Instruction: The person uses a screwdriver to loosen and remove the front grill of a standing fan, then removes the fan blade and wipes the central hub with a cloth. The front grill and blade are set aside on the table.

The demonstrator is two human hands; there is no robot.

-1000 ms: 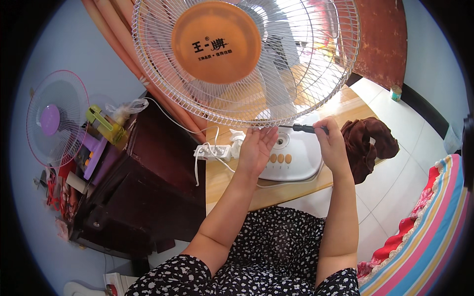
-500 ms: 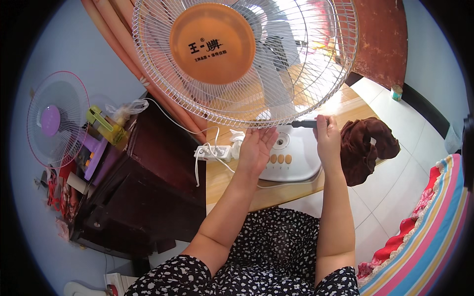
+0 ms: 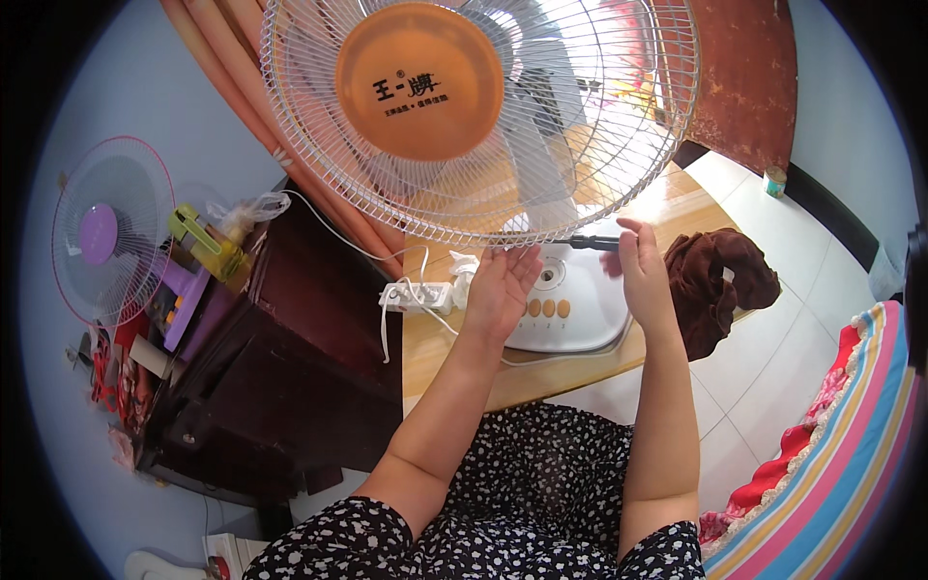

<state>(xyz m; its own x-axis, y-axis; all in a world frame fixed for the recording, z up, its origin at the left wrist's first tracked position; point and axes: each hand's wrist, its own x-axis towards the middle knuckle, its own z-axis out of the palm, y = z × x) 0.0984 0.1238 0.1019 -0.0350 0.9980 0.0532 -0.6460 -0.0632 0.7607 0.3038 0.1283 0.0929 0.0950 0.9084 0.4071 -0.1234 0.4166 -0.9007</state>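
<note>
A standing fan's head fills the upper middle, with a silver wire grille (image 3: 619,174) around an orange round centre (image 3: 420,81). My left hand (image 3: 501,295) is palm up at the grille's lower rim, its fingers stretched out and their tips against the rim. From that rim a black-handled tool, like a screwdriver (image 3: 594,243), sticks out sideways; its working end is hidden. My right hand (image 3: 643,275) is around the handle's free end, fingers apart and not closed on it. Below both hands stands the white fan base (image 3: 580,331) with orange buttons.
The base stands on a wooden table (image 3: 512,387). A brown cloth (image 3: 710,290) hangs over its right edge, and a white power strip (image 3: 416,298) with cords lies left. A dark cabinet (image 3: 290,387) and a purple fan (image 3: 99,235) are further left; a striped bedcover (image 3: 831,464) is right.
My right hand has loosened from the handle and its fingers have spread; it shifted slightly right. The tool stays at the rim. My left hand remains under the rim.
</note>
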